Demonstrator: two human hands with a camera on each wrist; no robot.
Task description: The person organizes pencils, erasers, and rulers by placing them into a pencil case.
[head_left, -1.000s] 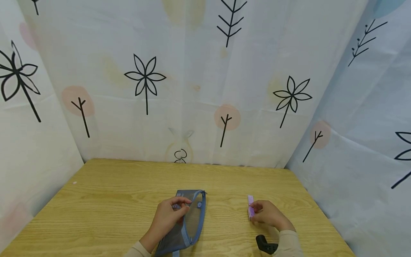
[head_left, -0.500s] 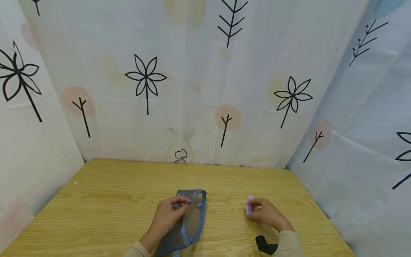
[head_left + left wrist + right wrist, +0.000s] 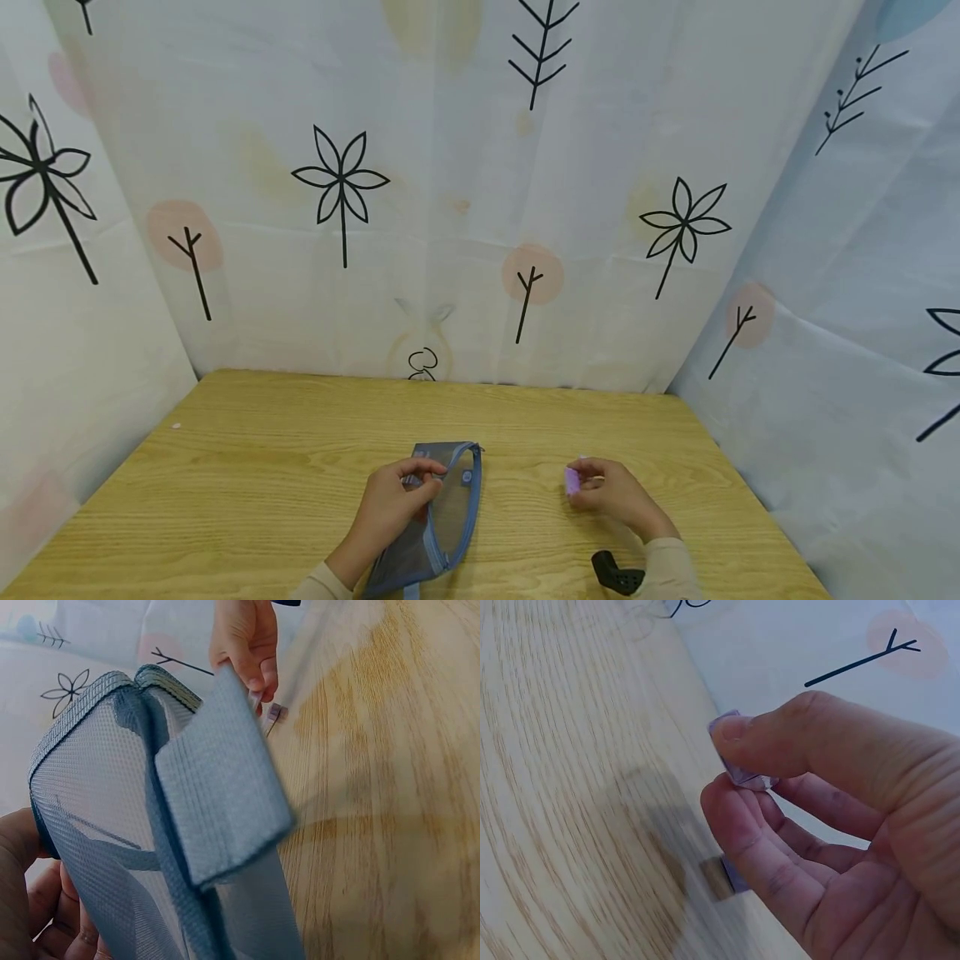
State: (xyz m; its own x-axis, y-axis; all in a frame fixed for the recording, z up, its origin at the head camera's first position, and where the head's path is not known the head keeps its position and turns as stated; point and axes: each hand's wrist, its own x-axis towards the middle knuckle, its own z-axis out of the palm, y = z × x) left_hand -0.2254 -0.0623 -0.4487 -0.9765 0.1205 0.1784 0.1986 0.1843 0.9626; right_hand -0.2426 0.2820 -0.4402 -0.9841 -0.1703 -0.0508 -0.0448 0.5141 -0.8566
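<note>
A grey-blue mesh zip pouch (image 3: 453,508) lies on the table with its mouth gaping. My left hand (image 3: 393,504) pinches the pouch's near-left edge between thumb and fingers; in the left wrist view its fingers curl behind the mesh. To the right of the pouch, my right hand (image 3: 618,496) holds a small purple block (image 3: 572,481) between thumb and fingertips, lifted off the tabletop. The right wrist view shows the block (image 3: 731,750) with a shiny, clear-looking end. A second purple piece (image 3: 735,874) lies on the table below, partly hidden by my fingers.
The wood-grain table (image 3: 300,467) is enclosed by white printed cloth (image 3: 450,167) at the back and sides. A tiny pale bit (image 3: 176,426) lies near the table's left edge. A black device (image 3: 617,573) sits beside the right wrist.
My right hand has picked up the purple block and drawn it a little left, toward the pouch. The left hand and pouch have stayed still.
</note>
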